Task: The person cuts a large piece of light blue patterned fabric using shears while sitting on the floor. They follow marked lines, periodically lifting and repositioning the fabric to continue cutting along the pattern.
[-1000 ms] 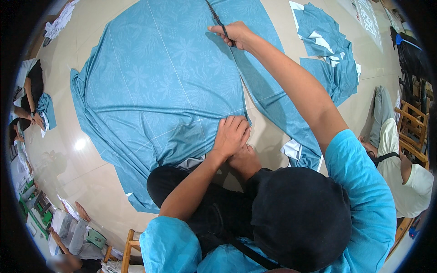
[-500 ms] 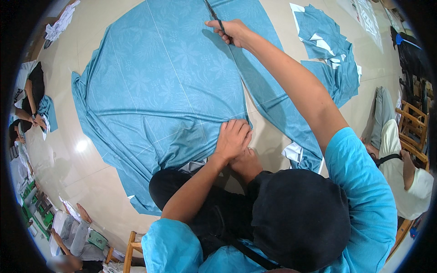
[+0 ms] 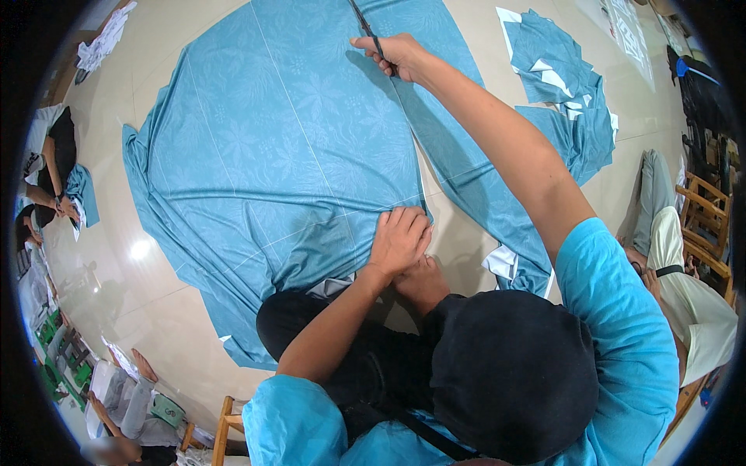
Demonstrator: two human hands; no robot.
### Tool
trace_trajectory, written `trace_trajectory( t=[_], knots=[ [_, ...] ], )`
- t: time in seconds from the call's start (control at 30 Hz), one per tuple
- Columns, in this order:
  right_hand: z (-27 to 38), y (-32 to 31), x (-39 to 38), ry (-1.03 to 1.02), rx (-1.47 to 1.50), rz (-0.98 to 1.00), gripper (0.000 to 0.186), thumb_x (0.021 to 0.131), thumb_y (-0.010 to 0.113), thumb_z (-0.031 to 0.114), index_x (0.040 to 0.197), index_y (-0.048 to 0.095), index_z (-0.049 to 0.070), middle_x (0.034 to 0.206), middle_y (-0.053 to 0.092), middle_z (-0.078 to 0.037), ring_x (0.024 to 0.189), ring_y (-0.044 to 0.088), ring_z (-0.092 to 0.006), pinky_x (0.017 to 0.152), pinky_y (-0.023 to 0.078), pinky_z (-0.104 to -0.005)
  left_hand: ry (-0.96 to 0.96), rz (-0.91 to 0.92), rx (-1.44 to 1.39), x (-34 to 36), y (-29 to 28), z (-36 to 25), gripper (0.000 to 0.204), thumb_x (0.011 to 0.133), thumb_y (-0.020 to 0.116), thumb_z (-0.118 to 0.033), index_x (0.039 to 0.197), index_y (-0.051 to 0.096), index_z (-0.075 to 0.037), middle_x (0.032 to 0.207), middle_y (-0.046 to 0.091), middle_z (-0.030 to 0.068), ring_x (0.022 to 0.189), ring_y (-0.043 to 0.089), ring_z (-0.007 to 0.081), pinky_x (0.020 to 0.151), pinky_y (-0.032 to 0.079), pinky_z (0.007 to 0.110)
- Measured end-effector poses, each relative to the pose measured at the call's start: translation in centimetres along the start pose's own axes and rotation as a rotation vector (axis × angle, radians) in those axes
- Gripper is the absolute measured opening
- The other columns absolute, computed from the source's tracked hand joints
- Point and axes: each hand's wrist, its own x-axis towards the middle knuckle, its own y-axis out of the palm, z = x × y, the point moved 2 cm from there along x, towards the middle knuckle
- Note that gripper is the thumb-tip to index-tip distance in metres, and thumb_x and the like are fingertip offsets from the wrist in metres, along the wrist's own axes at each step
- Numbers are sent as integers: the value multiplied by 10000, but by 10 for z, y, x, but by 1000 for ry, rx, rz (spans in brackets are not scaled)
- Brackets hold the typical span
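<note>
A wide piece of blue, leaf-patterned fabric [image 3: 264, 116] with white lines is spread on the tiled floor, with a long slit down its right part. My right hand [image 3: 396, 58] grips black scissors [image 3: 359, 17] at the top of the slit, my arm reaching far forward over the cloth. My left hand [image 3: 398, 237] has its fingers curled on the lower edge of the fabric beside the slit, right above my bare foot [image 3: 420, 279]. A strip of the fabric on the right bends down to a folded-over white underside [image 3: 501, 260].
More blue cut pieces [image 3: 556, 70] lie at the upper right. A seated person in pale clothes [image 3: 699, 311] is close at my right, by wooden chairs [image 3: 703, 202]. Other people [image 3: 50, 155] work with cloth along the left. A wooden chair [image 3: 221, 427] stands behind me at lower left.
My right hand and the scissors have shifted slightly upward and left. My left hand stays on the cloth. The person at my right has moved an arm.
</note>
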Motion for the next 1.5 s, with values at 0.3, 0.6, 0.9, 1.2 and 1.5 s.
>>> trace_trajectory(
  t=[0.3, 0.6, 0.9, 1.2, 1.5],
  knots=[
    [2, 1, -1, -12, -9, -3, 488, 860, 989, 422, 874, 727, 10, 672, 579, -15, 561, 510, -89, 485, 378, -241, -1, 4, -1, 0, 0, 0, 172, 951, 770, -214, 1056, 679, -113, 1160, 666, 37, 1065, 618, 257, 868, 423, 426],
    [6, 1, -4, -2, -56, -15, 529, 847, 990, 453, 907, 735, -7, 687, 575, -22, 570, 509, -98, 494, 385, -251, 1, -10, 2, 0, 1, 0, 174, 941, 775, -213, 1048, 675, -119, 1153, 666, 35, 1051, 617, 255, 860, 422, 424],
    [19, 0, 4, -18, 8, 8, 637, 828, 977, 533, 984, 741, -37, 705, 557, -4, 578, 506, -89, 502, 385, -233, -20, 20, -17, 0, -1, -2, 198, 921, 792, -190, 1057, 681, -100, 1178, 683, 49, 1079, 622, 282, 894, 435, 451],
    [18, 4, 15, -24, 35, 17, 581, 830, 988, 500, 948, 738, -11, 685, 565, 1, 566, 501, -84, 498, 377, -226, -33, 34, -28, 0, -2, -2, 205, 918, 793, -190, 1060, 676, -99, 1177, 679, 49, 1080, 622, 281, 908, 437, 452],
    [18, 4, 17, -27, 18, 4, 539, 841, 985, 484, 893, 725, 15, 675, 565, -5, 566, 504, -91, 496, 375, -237, -32, 25, -34, 1, -1, -1, 200, 924, 798, -186, 1055, 675, -98, 1164, 682, 45, 1065, 624, 279, 897, 434, 449]
  ],
)
